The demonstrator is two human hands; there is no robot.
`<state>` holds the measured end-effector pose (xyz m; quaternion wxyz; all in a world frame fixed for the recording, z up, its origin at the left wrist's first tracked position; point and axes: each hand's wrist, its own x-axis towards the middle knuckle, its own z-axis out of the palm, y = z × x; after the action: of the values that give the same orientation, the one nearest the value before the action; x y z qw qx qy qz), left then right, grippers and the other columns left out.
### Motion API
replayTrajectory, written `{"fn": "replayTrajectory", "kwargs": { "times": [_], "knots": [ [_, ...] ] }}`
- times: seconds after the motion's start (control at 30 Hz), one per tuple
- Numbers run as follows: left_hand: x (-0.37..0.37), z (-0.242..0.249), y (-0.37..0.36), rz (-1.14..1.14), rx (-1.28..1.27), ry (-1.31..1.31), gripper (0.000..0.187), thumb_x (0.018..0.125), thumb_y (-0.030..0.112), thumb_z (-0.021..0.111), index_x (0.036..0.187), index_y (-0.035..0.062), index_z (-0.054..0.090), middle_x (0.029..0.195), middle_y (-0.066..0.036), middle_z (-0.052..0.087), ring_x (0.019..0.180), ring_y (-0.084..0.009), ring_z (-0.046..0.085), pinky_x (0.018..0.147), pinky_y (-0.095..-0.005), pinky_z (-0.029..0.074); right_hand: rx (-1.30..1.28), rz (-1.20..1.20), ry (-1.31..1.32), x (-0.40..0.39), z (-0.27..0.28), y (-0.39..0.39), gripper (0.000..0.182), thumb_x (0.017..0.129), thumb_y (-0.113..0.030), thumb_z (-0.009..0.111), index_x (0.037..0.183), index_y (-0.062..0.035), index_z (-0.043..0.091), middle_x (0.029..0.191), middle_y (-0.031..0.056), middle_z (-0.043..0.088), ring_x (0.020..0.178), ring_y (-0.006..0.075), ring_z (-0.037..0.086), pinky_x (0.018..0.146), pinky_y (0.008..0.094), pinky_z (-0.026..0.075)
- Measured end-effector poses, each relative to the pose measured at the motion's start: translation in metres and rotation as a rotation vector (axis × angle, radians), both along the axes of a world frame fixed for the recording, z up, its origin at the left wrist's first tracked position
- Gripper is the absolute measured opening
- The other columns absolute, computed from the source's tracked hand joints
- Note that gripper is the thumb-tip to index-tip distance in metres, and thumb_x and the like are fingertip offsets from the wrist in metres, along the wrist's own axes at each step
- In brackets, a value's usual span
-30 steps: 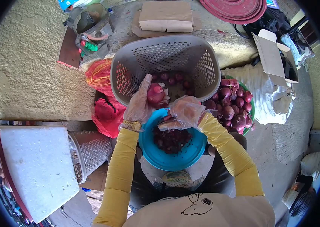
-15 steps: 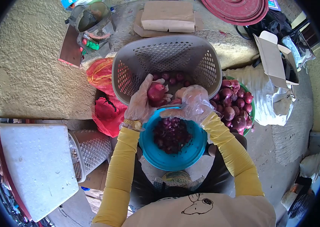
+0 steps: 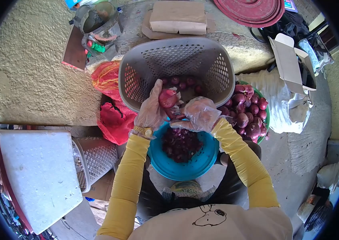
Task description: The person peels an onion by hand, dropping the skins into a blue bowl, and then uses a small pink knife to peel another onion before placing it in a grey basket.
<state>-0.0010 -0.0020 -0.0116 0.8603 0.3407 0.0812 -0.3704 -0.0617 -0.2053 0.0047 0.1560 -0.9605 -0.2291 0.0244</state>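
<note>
My left hand [image 3: 151, 109], in a clear plastic glove, is closed around a red onion [image 3: 168, 98] at the near rim of the grey-brown perforated basket [image 3: 173, 52]. Pale torn skin shows on the onion's right side. Close beside it, my right hand [image 3: 204, 113], also gloved, has its fingers curled toward the onion. Whatever that hand grips is hidden. Below both hands stands a blue basin [image 3: 183, 174] with dark red onion peelings [image 3: 181, 144] in it. Several red onions [image 3: 189, 82] lie at the bottom of the basket.
Right of the basket, a green-rimmed container [image 3: 268, 120] is heaped with red onions [image 3: 252, 130]. A red mesh sack [image 3: 115, 120] lies at the left, near a white perforated basket [image 3: 97, 158] and a white board [image 3: 37, 176]. A white sack [image 3: 285, 104] is at the right.
The onion has turned in my left hand and shows more pale skin. My right hand has shifted slightly left and down.
</note>
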Motion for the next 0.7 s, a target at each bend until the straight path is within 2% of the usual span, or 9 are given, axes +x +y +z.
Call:
{"fn": "replayTrajectory", "kwargs": {
  "times": [0.03, 0.1, 0.2, 0.27, 0.33, 0.4, 0.5, 0.6, 0.7],
  "knots": [
    [0.0, -0.002, 0.0, 0.001, 0.0, 0.0, 0.062, 0.102, 0.056, 0.062, 0.125, -0.0017, 0.059, 0.113, -0.019, 0.071, 0.097, -0.0314, 0.072, 0.084, -0.0462, 0.063, 0.047, 0.036, 0.029, -0.001, 0.003, 0.0, 0.067, 0.084, -0.077, 0.066, 0.078, -0.0108, 0.075, 0.075, 0.0149, 0.07, 0.079, 0.0402, 0.07, 0.072, 0.0509, 0.056],
    [0.001, -0.002, -0.003, 0.053, 0.17, -0.03, 0.062, 0.102, 0.058, 0.061, 0.123, -0.0003, 0.06, 0.111, -0.017, 0.072, 0.095, -0.0291, 0.072, 0.081, -0.0427, 0.061, 0.093, 0.072, 0.058, -0.002, 0.005, 0.001, 0.065, 0.085, -0.076, 0.066, 0.078, -0.0114, 0.075, 0.075, 0.015, 0.07, 0.078, 0.0406, 0.07, 0.071, 0.0513, 0.056],
    [0.001, 0.003, -0.003, 0.082, 0.183, -0.016, 0.06, 0.101, 0.057, 0.063, 0.121, 0.0008, 0.062, 0.11, -0.015, 0.072, 0.093, -0.0263, 0.072, 0.078, -0.0387, 0.059, 0.186, 0.12, 0.109, -0.006, 0.004, 0.003, 0.067, 0.084, -0.076, 0.066, 0.076, -0.0106, 0.074, 0.076, 0.0155, 0.071, 0.079, 0.0415, 0.071, 0.071, 0.0526, 0.056],
    [0.004, 0.001, -0.001, 0.104, 0.155, -0.021, 0.057, 0.101, 0.055, 0.065, 0.12, 0.0014, 0.063, 0.111, -0.016, 0.072, 0.094, -0.0271, 0.071, 0.077, -0.0377, 0.059, 0.162, 0.247, 0.133, -0.009, -0.004, 0.006, 0.054, 0.084, -0.071, 0.073, 0.09, -0.0174, 0.082, 0.07, 0.0155, 0.067, 0.072, 0.0397, 0.069, 0.064, 0.0494, 0.055],
    [0.006, 0.004, 0.003, 0.13, 0.129, -0.026, 0.055, 0.101, 0.054, 0.067, 0.119, 0.0021, 0.063, 0.111, -0.017, 0.071, 0.095, -0.0279, 0.071, 0.076, -0.0367, 0.058, 0.141, 0.256, 0.117, -0.011, -0.005, 0.01, 0.062, 0.085, -0.075, 0.068, 0.086, -0.015, 0.081, 0.07, 0.0155, 0.068, 0.072, 0.0397, 0.069, 0.065, 0.0497, 0.055],
    [0.005, 0.01, 0.006, 0.081, 0.072, 0.033, 0.048, 0.102, 0.047, 0.067, 0.123, 0.0041, 0.063, 0.112, -0.012, 0.068, 0.101, -0.027, 0.07, 0.088, -0.0406, 0.059, -0.123, 0.212, 0.192, -0.015, 0.001, 0.011, 0.068, 0.086, -0.079, 0.063, 0.079, -0.012, 0.077, 0.07, 0.0154, 0.069, 0.072, 0.0395, 0.07, 0.065, 0.05, 0.055],
    [-0.001, 0.013, -0.002, 0.158, 0.087, -0.026, 0.042, 0.103, 0.041, 0.069, 0.121, 0.004, 0.063, 0.116, -0.011, 0.065, 0.104, -0.0288, 0.068, 0.092, -0.0451, 0.059, -0.122, 0.104, 0.335, -0.014, -0.005, 0.017, 0.066, 0.082, -0.077, 0.067, 0.082, -0.0125, 0.079, 0.08, 0.0154, 0.073, 0.08, 0.0397, 0.072, 0.072, 0.0519, 0.056],
    [0.001, 0.012, -0.002, 0.122, 0.019, -0.001, 0.04, 0.102, 0.038, 0.07, 0.117, 0.0019, 0.062, 0.116, -0.018, 0.066, 0.101, -0.0325, 0.068, 0.093, -0.0479, 0.06, -0.088, 0.107, 0.3, -0.014, -0.012, 0.015, 0.066, 0.078, -0.079, 0.07, 0.082, -0.0148, 0.08, 0.079, 0.0151, 0.073, 0.08, 0.0391, 0.072, 0.072, 0.0512, 0.056],
    [-0.001, 0.015, -0.007, 0.227, 0.047, 0.007, 0.042, 0.104, 0.04, 0.067, 0.12, 0.0009, 0.062, 0.115, -0.016, 0.066, 0.106, -0.0305, 0.067, 0.094, -0.0483, 0.059, -0.062, 0.184, 0.241, -0.013, -0.004, 0.01, 0.074, 0.072, -0.084, 0.072, 0.075, -0.0104, 0.076, 0.073, 0.0156, 0.071, 0.073, 0.0389, 0.071, 0.07, 0.0488, 0.055]
  ]
}}
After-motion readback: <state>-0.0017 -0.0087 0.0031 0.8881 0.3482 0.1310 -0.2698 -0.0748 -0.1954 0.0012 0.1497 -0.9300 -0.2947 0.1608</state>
